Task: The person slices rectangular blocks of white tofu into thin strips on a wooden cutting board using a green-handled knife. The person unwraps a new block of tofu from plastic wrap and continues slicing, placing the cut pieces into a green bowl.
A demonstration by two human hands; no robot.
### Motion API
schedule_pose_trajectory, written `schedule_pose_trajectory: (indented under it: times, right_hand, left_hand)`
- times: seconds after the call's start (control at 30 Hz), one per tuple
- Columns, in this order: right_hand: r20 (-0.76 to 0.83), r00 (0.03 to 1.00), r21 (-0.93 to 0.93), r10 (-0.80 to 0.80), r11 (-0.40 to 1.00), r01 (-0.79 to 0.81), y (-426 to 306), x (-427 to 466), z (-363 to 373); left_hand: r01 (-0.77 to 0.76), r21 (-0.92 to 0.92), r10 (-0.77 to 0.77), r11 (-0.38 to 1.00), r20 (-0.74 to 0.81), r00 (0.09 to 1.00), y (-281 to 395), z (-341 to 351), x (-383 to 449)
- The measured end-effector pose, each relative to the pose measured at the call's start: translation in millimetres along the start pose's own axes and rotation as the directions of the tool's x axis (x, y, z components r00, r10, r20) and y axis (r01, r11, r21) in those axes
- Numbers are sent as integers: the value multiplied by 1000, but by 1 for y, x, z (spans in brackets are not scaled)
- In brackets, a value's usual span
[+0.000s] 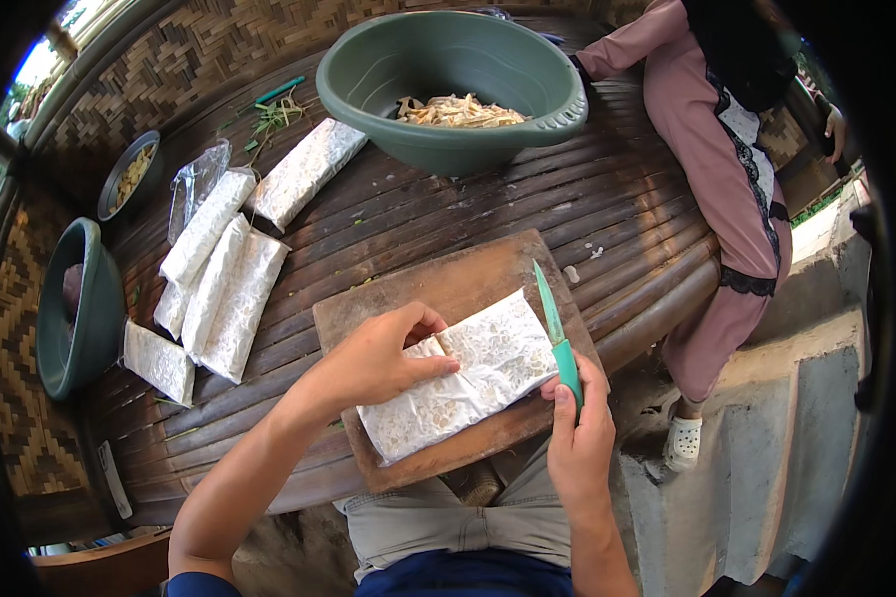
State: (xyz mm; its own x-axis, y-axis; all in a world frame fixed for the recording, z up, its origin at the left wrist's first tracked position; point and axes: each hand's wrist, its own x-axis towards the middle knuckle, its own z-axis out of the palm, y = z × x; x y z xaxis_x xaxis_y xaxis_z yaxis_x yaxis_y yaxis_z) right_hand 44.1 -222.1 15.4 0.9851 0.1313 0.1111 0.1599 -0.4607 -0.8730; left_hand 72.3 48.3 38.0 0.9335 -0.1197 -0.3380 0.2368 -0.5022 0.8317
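A long block of tempeh in clear plastic wrap (493,358) lies aslant on a wooden cutting board (425,291). My left hand (388,358) grips it near the middle, thumb and fingers about a short slit or seam in the wrapper; the curled fingers are partly hidden. In my right hand (582,425) is a small knife with a teal handle (567,373). Its blade (546,298) points away from me, beside the block's right end and apart from it. My right fingertips are close to the block's near right corner.
Several more wrapped tempeh blocks (250,298) lie left on the bamboo-slat table (388,216). A large green basin (448,142) holds pale strips. Farther left stand a smaller green basin (93,321) and a grey bowl (108,198). Another person in pink trousers (687,142) sits at right, above concrete steps (761,418).
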Motion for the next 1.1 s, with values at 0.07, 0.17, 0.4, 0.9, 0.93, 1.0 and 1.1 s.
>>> schedule_pose_trajectory:
  times: [0.07,0.17,0.4,0.9,0.93,1.0,1.1]
  right_hand:
    - [-15,1000,25,-25,999,25,-1,1,-1]
    - [-8,1000,168,-25,985,26,-4,1,-2]
    - [-71,993,521,-99,845,122,-32,-8,-15]
    - [38,906,109,-422,903,416,-66,-12,-21]
    - [40,902,75,-431,901,427,-67,-11,-26]
    - [49,884,11,-465,885,465,-69,-7,-37]
    - [50,870,-64,-490,868,493,-72,-3,-50]
  left_hand:
    - [92,-105,-86,990,63,994,7,1,-1]
    - [133,-217,-101,967,150,984,19,2,-2]
    - [-394,-236,361,888,-170,917,33,-1,-43]
    - [-512,-53,390,857,-584,713,38,10,-71]
    - [-483,-49,360,874,-604,711,43,10,-73]
    - [-470,-112,306,876,-625,718,51,8,-74]
    - [-471,-64,326,880,-640,696,59,7,-75]
